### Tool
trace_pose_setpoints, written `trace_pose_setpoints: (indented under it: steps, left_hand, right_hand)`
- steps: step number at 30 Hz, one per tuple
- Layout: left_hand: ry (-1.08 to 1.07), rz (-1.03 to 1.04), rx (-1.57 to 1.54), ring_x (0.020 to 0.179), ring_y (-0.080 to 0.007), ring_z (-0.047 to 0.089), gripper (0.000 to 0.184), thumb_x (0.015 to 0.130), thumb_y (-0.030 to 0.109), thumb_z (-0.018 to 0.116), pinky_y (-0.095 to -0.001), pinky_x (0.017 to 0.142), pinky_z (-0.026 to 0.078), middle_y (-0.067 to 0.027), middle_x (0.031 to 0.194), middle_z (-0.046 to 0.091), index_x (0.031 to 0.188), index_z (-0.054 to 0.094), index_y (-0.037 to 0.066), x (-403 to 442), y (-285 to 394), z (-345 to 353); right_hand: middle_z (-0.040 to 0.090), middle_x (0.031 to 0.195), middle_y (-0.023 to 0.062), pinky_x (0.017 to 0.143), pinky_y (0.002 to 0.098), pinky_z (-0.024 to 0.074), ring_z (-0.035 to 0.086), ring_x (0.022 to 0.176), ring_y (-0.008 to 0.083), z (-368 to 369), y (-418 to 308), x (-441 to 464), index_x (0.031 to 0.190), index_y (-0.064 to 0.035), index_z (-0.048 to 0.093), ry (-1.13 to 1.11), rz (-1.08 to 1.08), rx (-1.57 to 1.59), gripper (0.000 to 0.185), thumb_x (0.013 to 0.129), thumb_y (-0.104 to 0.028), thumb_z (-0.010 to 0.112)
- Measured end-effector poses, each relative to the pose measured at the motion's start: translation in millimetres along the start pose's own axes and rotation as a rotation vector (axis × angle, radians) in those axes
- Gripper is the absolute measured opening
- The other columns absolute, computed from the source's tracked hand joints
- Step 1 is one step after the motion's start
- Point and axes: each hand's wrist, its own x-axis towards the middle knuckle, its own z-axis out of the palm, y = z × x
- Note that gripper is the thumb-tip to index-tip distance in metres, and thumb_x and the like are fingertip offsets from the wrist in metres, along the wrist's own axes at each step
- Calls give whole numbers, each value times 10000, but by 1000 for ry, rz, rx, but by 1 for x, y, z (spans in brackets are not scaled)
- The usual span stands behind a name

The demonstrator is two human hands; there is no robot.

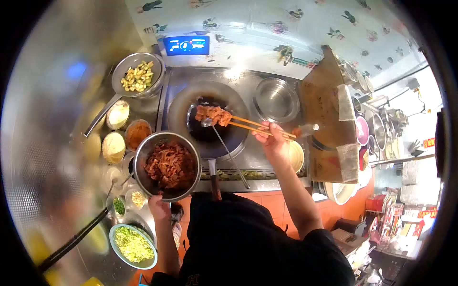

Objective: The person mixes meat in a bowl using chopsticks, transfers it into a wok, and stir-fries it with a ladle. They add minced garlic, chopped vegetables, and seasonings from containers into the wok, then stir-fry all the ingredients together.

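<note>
My left hand (159,206) grips the near rim of a steel bowl (139,167) full of sliced raw-looking meat (170,164). In my right hand (270,138) is a pair of long chopsticks (250,125), their tips closed around a clump of the same reddish meat (213,115). That clump hangs over a dark wok (179,109) with dark liquid in its bottom. A long-handled metal ladle (230,155) rests across the wok, its bowl just under the meat. The wok's handle (215,183) points toward my body.
A strainer (118,75) with yellow-green chunks sits at the back left. Seasoning tubs, including one of red-brown powder (138,133), and a basin of shredded greens (151,257) line the left. Steel basins (276,99) stand right of the wok, beside a cardboard screen (329,109).
</note>
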Motion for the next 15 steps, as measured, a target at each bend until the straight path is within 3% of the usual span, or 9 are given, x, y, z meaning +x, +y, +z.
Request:
trace_pose_setpoints:
  steps: [3,4,8,11,15]
  left_hand:
    - [73,-1,-36,1100,-286,616,640,683,91,543,-427,943,533,-112,1226,595,1319,507,33,-22,24,0]
    - [130,23,-14,1140,-294,598,639,677,89,538,-440,1003,500,-116,1240,590,1312,507,18,-31,31,12]
    - [140,66,-81,1208,-306,542,689,663,81,530,-459,1048,459,-118,1258,577,1346,475,11,-37,25,-19]
    - [184,59,-48,1182,-315,572,663,677,125,557,-451,1029,464,-136,1256,593,1329,510,10,-45,25,-5]
    - [131,21,-108,1244,-329,526,710,667,111,546,-466,1061,431,-147,1311,563,1365,475,6,-53,22,13]
  right_hand:
    - [697,972,147,814,368,597,707,893,311,-32,26,8,1086,19,640,18,31,35,272,1003,-222,546]
    - [699,981,131,837,374,584,698,906,285,-42,31,7,1076,1,646,68,73,37,248,1002,-213,545]
    - [697,979,119,854,376,579,689,917,266,-91,50,20,1070,-2,640,153,37,-16,239,1000,-212,548]
    - [693,974,115,859,382,578,691,925,272,-104,44,26,1060,1,636,157,26,-86,250,1000,-227,556]
    - [689,981,123,784,339,594,698,905,255,-116,52,43,1047,18,646,167,39,-307,240,997,-203,567]
